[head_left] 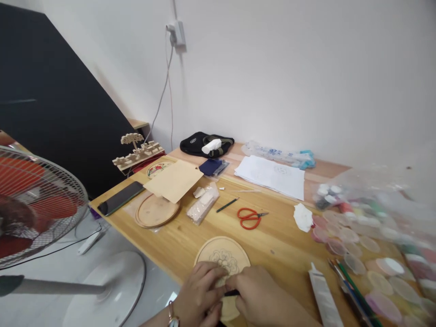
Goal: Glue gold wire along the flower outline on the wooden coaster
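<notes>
A round wooden plate (241, 256) with a flower pattern drawn in dark lines lies at the table's near edge. My left hand (204, 288) rests on its left side with bent fingers, gripping it. My right hand (257, 288) is closed over the right side, fingertips touching those of the left. A small dark thing (232, 293) shows under my right fingers, mostly hidden, so its kind cannot be told. Beyond the plate lie red-handled scissors (250, 219) and a dark pencil (227, 205).
Right: a white tube (323, 295), brushes (354, 290), small plastic cups (354, 263), bagged paint bottles (368, 213) and crumpled tissue (303, 217). Behind are paper sheets (272, 175). Left: another wooden plate (156, 211), brown card (175, 179) and a phone (121, 198). A fan (30, 209) stands left of the table.
</notes>
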`<state>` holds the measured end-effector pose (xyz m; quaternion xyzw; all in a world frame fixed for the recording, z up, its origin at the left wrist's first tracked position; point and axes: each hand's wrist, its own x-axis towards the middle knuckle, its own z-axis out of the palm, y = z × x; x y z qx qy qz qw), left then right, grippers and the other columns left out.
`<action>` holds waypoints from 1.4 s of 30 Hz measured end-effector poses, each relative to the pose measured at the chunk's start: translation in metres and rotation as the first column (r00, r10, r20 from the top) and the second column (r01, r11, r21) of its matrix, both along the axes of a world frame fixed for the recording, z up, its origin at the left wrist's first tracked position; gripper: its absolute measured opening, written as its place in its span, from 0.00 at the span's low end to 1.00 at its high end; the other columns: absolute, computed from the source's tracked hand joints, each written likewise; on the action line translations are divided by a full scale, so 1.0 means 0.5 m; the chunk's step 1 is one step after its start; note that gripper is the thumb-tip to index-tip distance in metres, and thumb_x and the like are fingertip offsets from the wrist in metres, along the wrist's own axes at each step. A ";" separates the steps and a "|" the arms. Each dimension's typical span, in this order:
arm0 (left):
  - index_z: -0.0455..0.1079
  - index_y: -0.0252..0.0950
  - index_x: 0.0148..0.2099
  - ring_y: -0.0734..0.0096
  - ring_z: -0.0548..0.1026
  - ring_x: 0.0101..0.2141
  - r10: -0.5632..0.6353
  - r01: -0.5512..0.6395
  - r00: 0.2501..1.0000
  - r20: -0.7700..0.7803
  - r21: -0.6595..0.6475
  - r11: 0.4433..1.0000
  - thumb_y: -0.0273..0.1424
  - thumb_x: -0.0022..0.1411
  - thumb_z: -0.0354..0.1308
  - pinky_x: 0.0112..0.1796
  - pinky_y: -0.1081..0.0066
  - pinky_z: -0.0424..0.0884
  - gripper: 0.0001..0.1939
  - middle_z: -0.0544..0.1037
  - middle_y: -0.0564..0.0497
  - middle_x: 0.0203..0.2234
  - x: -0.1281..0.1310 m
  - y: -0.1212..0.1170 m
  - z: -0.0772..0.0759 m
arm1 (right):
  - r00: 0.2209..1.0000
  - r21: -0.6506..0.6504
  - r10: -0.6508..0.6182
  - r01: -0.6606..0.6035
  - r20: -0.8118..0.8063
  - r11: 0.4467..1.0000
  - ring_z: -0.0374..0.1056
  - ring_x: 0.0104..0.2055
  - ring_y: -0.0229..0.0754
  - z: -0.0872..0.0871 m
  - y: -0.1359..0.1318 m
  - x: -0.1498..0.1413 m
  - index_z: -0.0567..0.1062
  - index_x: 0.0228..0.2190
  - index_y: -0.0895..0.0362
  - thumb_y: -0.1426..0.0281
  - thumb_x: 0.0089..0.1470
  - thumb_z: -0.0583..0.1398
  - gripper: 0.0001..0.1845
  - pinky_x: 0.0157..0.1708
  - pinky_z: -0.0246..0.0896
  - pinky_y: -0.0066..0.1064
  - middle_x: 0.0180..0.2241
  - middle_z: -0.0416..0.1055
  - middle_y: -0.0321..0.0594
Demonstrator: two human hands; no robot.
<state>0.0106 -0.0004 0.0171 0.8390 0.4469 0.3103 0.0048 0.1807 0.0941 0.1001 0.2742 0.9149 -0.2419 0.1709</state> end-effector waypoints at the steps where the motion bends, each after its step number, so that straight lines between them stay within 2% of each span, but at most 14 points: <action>1: 0.66 0.36 0.55 0.58 0.69 0.47 -0.003 0.003 1.000 0.003 -0.005 1.000 0.23 0.51 0.49 0.44 0.57 0.70 0.27 0.72 0.42 0.47 0.000 0.000 0.002 | 1.000 -0.006 -0.001 0.001 0.003 1.000 0.74 0.42 0.45 0.000 0.000 0.000 0.79 0.41 0.53 0.73 0.51 0.55 0.18 0.39 0.61 0.28 0.41 0.78 0.45; 8: 0.67 0.35 0.53 0.58 0.69 0.47 -0.007 0.007 1.000 0.022 -0.004 1.000 0.24 0.51 0.50 0.44 0.56 0.70 0.25 0.73 0.41 0.46 -0.002 -0.001 -0.002 | 0.999 -0.031 0.023 -0.022 0.028 0.999 0.74 0.45 0.52 0.003 0.000 0.000 0.79 0.41 0.54 0.73 0.51 0.54 0.18 0.41 0.62 0.34 0.41 0.77 0.48; 16: 0.68 0.33 0.51 0.59 0.70 0.47 -0.023 0.023 1.000 0.006 0.013 1.000 0.23 0.53 0.50 0.45 0.57 0.71 0.22 0.75 0.41 0.46 -0.001 -0.001 0.005 | 0.997 0.011 0.041 -0.042 0.066 0.999 0.75 0.43 0.53 0.019 -0.005 -0.005 0.78 0.37 0.59 0.73 0.51 0.53 0.15 0.37 0.61 0.33 0.39 0.77 0.51; 27: 0.69 0.32 0.49 0.61 0.72 0.46 -0.011 0.011 1.000 -0.002 0.042 0.999 0.23 0.53 0.50 0.44 0.59 0.70 0.21 0.77 0.42 0.44 0.002 0.002 0.010 | 0.995 0.033 0.081 -0.082 0.051 0.996 0.75 0.41 0.52 0.000 -0.002 0.002 0.76 0.38 0.59 0.74 0.51 0.53 0.15 0.33 0.57 0.32 0.38 0.77 0.49; 32: 0.69 0.31 0.48 0.60 0.73 0.45 -0.013 0.015 1.000 -0.026 0.073 0.997 0.23 0.52 0.50 0.43 0.59 0.70 0.20 0.78 0.42 0.43 0.003 0.003 0.009 | 0.992 0.045 0.093 -0.097 0.084 0.994 0.75 0.40 0.50 0.016 -0.002 -0.003 0.76 0.38 0.60 0.75 0.49 0.54 0.15 0.32 0.58 0.31 0.38 0.77 0.49; 37: 0.70 0.32 0.46 0.61 0.73 0.45 0.017 -0.013 0.998 -0.052 0.068 0.998 0.24 0.52 0.50 0.43 0.59 0.70 0.18 0.78 0.43 0.44 0.002 0.005 0.005 | 0.989 0.018 0.112 -0.114 0.098 0.993 0.75 0.41 0.50 0.020 -0.004 -0.010 0.76 0.40 0.58 0.76 0.51 0.54 0.16 0.33 0.60 0.31 0.39 0.77 0.46; 42: 0.71 0.34 0.42 0.62 0.73 0.46 0.041 -0.035 0.997 -0.066 0.092 0.995 0.27 0.54 0.51 0.45 0.61 0.70 0.14 0.79 0.45 0.44 0.000 0.004 0.003 | 0.992 -0.039 0.078 -0.074 0.098 0.996 0.75 0.42 0.51 0.004 -0.011 -0.012 0.75 0.41 0.61 0.75 0.54 0.54 0.14 0.36 0.63 0.33 0.37 0.77 0.50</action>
